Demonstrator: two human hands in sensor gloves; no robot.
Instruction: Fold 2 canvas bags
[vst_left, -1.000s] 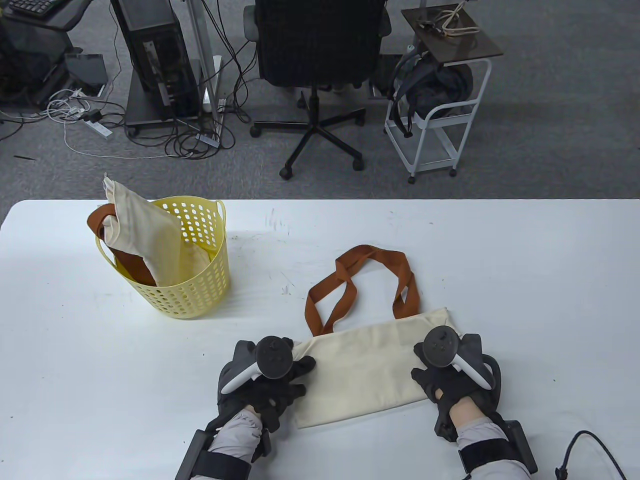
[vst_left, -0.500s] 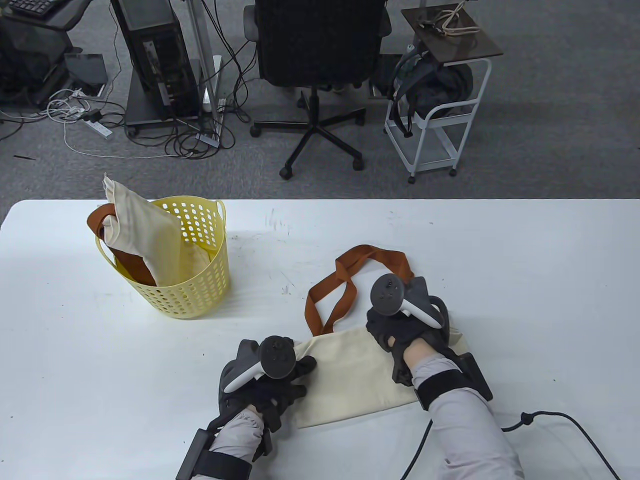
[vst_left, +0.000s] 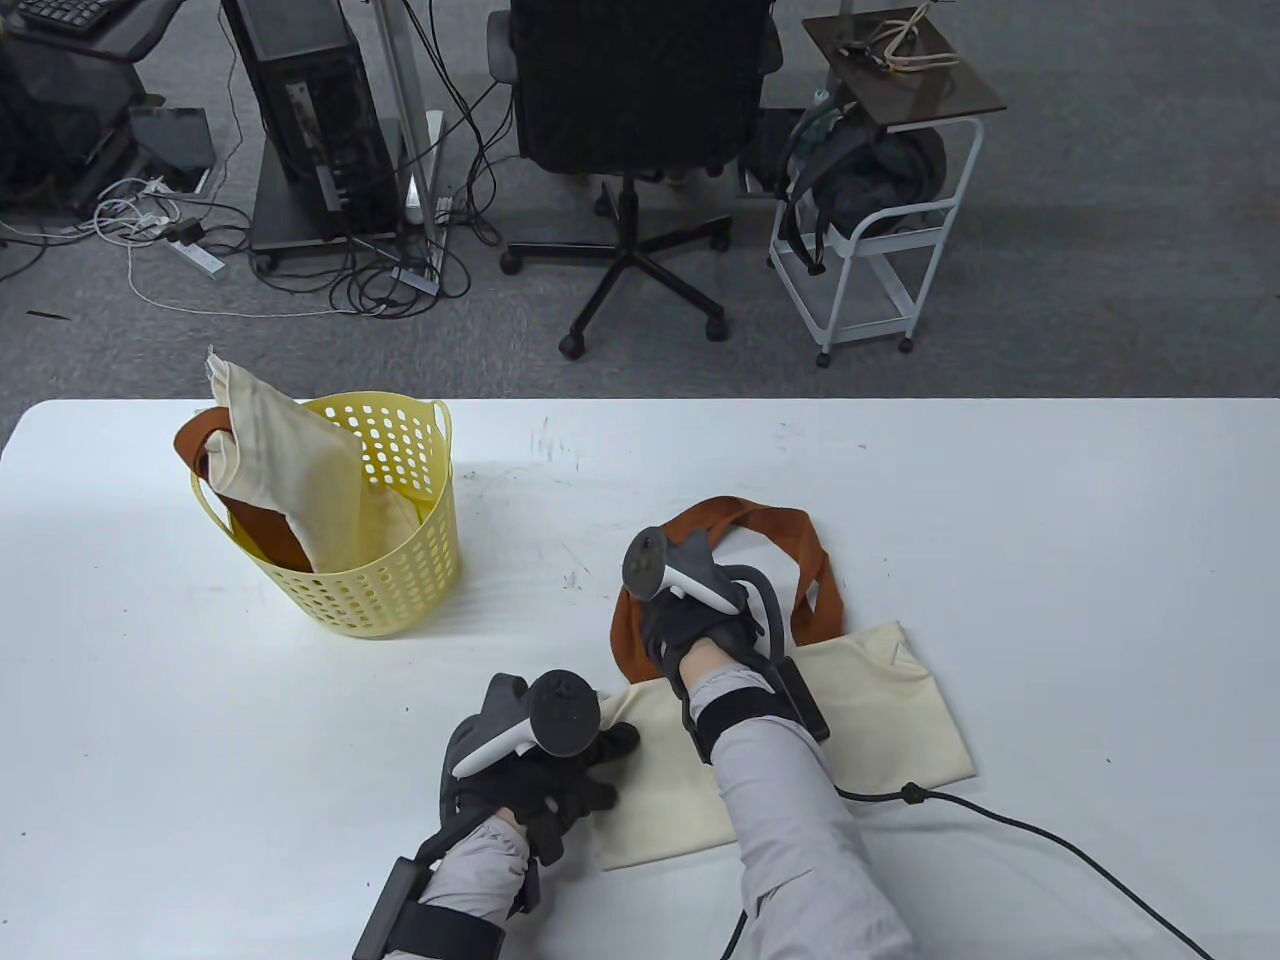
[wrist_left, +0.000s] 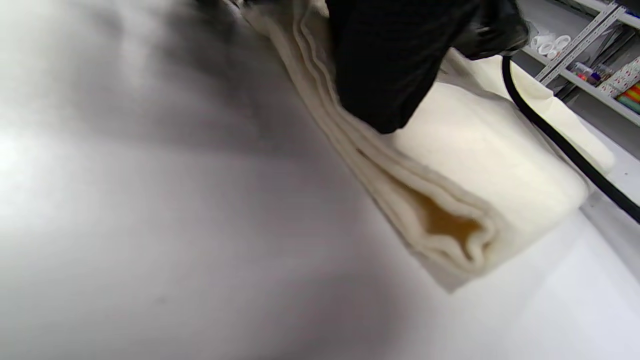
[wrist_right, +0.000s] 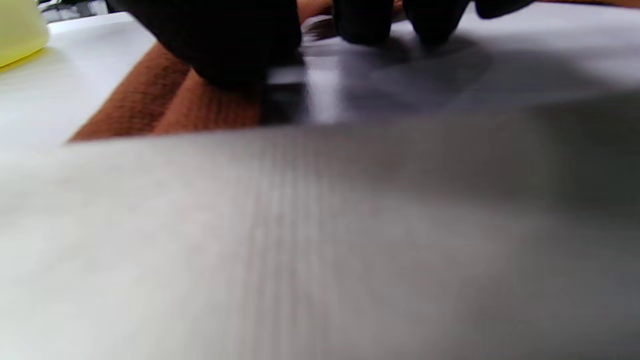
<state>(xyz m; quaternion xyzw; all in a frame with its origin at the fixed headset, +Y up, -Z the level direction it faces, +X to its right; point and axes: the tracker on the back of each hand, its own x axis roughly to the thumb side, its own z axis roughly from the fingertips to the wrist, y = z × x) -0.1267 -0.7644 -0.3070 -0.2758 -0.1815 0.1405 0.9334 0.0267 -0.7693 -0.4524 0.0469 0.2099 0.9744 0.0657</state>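
Note:
A cream canvas bag (vst_left: 860, 710) lies folded flat on the white table (vst_left: 1100, 560), its brown handles (vst_left: 800, 545) pointing away from me. My left hand (vst_left: 600, 760) presses flat on the bag's left edge; the left wrist view shows a gloved finger (wrist_left: 390, 75) on the layered cream fabric (wrist_left: 480, 165). My right hand (vst_left: 675, 625) reaches across the bag onto the left part of the handles. In the right wrist view its thumb (wrist_right: 225, 45) rests on the brown strap (wrist_right: 160, 105), with the other fingers (wrist_right: 360, 20) apart from it. A second cream bag (vst_left: 285, 460) sticks out of a yellow basket (vst_left: 400, 590).
The basket stands at the table's back left. A black cable (vst_left: 1010, 815) trails from my right arm across the table's front right. An office chair (vst_left: 640, 110) and a white cart (vst_left: 870, 250) stand on the floor beyond the far edge.
My right hand left the bag's right edge and moved up and left onto the brown handles. The bag's right end shifted and now lies uncovered. My left hand stayed on the left edge.

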